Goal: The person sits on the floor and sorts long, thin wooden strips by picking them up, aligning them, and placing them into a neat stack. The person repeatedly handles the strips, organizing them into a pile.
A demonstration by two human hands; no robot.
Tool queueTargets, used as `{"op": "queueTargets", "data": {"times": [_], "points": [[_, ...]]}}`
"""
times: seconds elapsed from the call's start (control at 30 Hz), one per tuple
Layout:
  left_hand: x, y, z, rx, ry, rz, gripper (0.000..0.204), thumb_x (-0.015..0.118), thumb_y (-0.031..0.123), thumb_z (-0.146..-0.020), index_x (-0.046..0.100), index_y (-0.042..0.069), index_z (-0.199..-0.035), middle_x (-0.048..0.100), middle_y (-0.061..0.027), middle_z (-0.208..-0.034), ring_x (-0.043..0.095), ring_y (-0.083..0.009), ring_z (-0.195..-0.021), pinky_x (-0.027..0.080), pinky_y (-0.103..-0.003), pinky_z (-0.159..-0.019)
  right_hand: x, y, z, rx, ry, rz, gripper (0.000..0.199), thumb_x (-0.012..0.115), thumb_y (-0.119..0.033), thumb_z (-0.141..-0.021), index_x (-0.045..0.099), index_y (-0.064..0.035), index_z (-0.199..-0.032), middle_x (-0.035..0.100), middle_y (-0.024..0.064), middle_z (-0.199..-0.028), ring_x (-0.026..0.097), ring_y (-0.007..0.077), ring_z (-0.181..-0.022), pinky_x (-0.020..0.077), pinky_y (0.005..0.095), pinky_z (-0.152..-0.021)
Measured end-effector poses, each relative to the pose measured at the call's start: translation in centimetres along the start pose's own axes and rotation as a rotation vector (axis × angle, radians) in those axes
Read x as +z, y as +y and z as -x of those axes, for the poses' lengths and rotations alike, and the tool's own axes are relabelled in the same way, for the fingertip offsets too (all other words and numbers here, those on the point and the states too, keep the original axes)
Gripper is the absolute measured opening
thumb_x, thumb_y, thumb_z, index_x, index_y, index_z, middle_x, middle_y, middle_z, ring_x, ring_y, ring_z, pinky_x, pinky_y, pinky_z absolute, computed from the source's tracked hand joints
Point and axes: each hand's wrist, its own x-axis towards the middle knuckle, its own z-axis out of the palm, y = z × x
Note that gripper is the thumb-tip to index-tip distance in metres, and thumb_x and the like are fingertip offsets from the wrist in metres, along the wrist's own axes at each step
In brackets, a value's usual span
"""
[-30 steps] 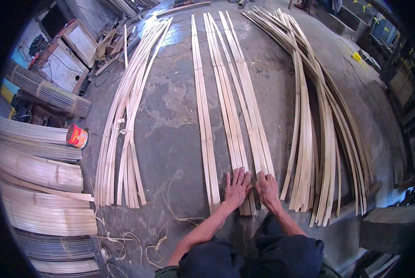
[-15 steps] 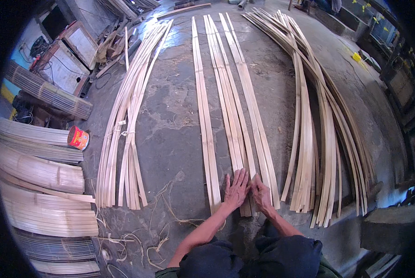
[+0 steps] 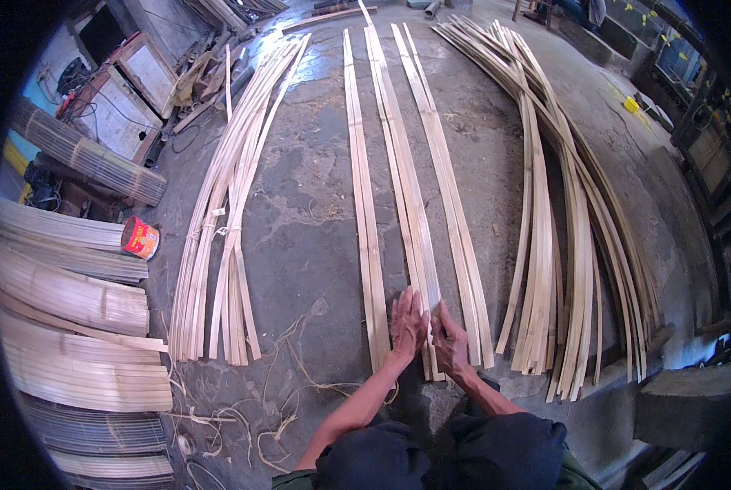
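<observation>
The left hand [image 3: 408,325], fingers slightly apart, and right hand [image 3: 452,338], grip unclear, are framing wooden strips [image 3: 407,204], probably keeping edges together.

Pale strips [image 3: 417,245] on grey floor [image 3: 300,204]

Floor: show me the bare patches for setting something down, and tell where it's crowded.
A wide stretch of bare floor lies between left bundle and left strips. A narrower patch lies between right strips and right pile. Crowded: around the right hand, between middle strips and right strips; also far left, with stacked slats.
</observation>
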Motion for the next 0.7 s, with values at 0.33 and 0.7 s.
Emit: {"op": "queueTargets", "data": {"times": [0.33, 0.7], "points": [[-5.3, 0.5, -2.3, -0.543, -0.069, 0.580, 0.052, 0.054, 0.031, -0.096, 0.047, -0.004, -0.134, 0.061, -0.0286, -0.117, 0.061, -0.0379, -0.110, 0.048, -0.043, -0.091, 7.1, 1.1, 1.9, 0.193, -0.100, -0.413, 0.046, 0.045, -0.013, -0.103, 0.037, -0.0074, -0.148, 0.054, -0.0027, -0.088, 0.046, 0.0050, -0.073, 0.0395, 0.0186, -0.060], [-2.6, -1.4, -0.9, -0.473, -0.085, 0.458, 0.062, 0.057, 0.020, -0.089, 0.038, -0.006, -0.142, 0.060, -0.0300, -0.121, 0.061, -0.0363, -0.112, 0.046, -0.039, -0.095, 4.4, 1.4, 2.6, 0.098, -0.329, 0.037, 0.055, 0.047, -0.017, -0.099, 0.027, -0.0195, -0.151, 0.063, 0.0277, -0.102, 0.066, 0.0370, -0.091, 0.0494, 0.0382, -0.079]]}}
